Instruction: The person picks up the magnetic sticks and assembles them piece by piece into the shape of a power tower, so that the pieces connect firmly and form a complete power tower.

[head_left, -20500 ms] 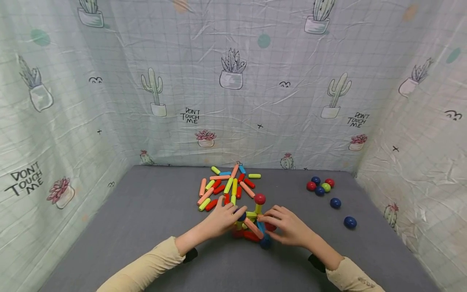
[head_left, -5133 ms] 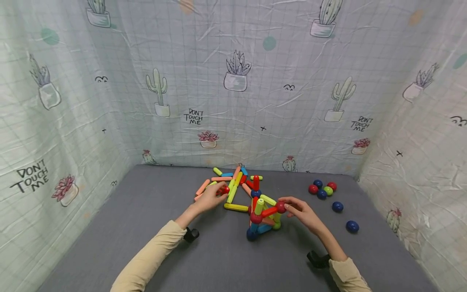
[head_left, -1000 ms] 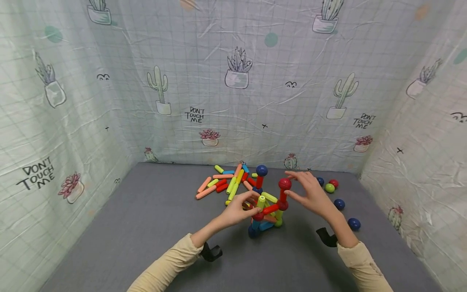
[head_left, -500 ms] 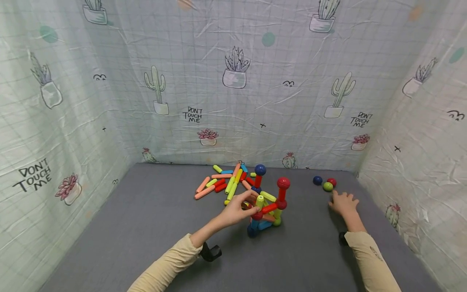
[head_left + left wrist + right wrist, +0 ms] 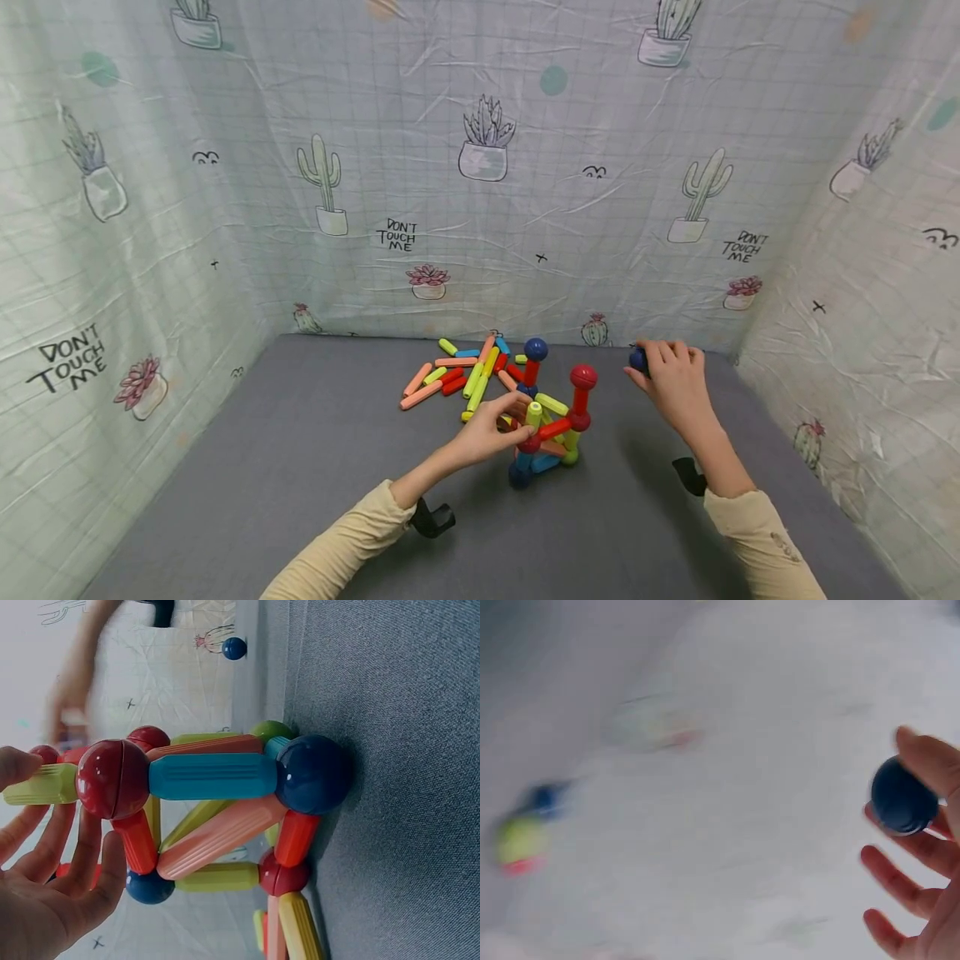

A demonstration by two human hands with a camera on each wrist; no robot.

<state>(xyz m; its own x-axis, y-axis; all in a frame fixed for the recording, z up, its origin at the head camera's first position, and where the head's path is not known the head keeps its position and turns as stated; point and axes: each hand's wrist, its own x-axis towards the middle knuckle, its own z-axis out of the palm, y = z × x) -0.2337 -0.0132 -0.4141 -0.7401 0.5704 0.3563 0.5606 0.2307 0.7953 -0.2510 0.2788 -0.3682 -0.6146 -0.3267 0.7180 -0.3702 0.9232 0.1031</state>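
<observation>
My left hand (image 5: 486, 430) pinches an upright yellow-green stick (image 5: 46, 784) at the top of a ball-and-stick construction, its thumb on one side and fingers on the other. The stick stands on a red ball (image 5: 112, 780); beneath it a blue stick (image 5: 214, 776) runs down to a blue ball (image 5: 315, 774) on the table. Two red sticks rise from the construction, one topped by a red ball (image 5: 583, 377), the other by a blue ball (image 5: 536, 349). Away to the right, my right hand (image 5: 678, 387) holds a loose blue ball (image 5: 904, 795) between thumb and fingers, raised off the table.
Behind and left of the construction lies a pile of loose coloured sticks (image 5: 476, 375). A yellow-green ball (image 5: 521, 840) sits with a blue ball (image 5: 546, 799) and a red one, blurred in the right wrist view. A patterned curtain (image 5: 480, 250) encloses the grey table (image 5: 315, 467).
My right hand left the red ball-topped stick, reached down right to the loose balls, then came up and back left holding a blue ball. My left hand kept its hold.
</observation>
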